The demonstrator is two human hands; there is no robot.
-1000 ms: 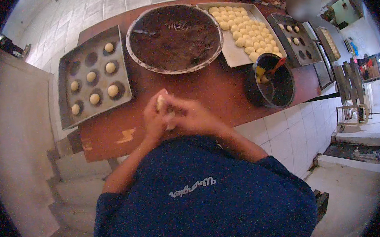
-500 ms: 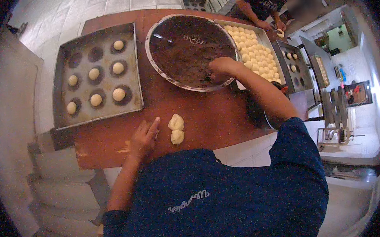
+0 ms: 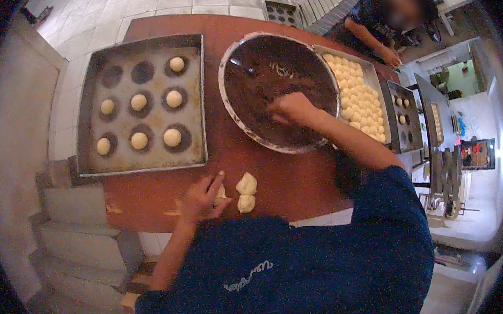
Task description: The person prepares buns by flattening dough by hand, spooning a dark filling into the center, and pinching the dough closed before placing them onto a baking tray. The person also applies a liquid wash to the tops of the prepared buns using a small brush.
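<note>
My right hand [image 3: 296,108] is inside a large round bowl [image 3: 229,109], its fingers curled into dark brown filling [image 3: 253,101]. Whatever the fingertips grasp is hidden. My left hand [image 3: 201,199] rests low over the table, thumb and fingers around a pale piece of dough [image 3: 221,193], partly covered by the fingers. Just right of it, two joined dough lumps [image 3: 246,192] lie on the wood. A metal baking tray [image 3: 164,162] at the left has round dark hollows, most holding a dough ball [image 3: 172,137].
Beyond the bowl, a tray [image 3: 383,104] is packed with rows of dough balls. Farther right stands a dark hollowed tray [image 3: 411,128] with a few balls. A co-worker [image 3: 365,29] leans in at the far right. The reddish table [image 3: 149,196] ends close to my body; steps [image 3: 74,210] lie left.
My right hand has moved toward the middle of the bowl. Dough now shows between my left thumb and fingers. The whole view has shifted a little.
</note>
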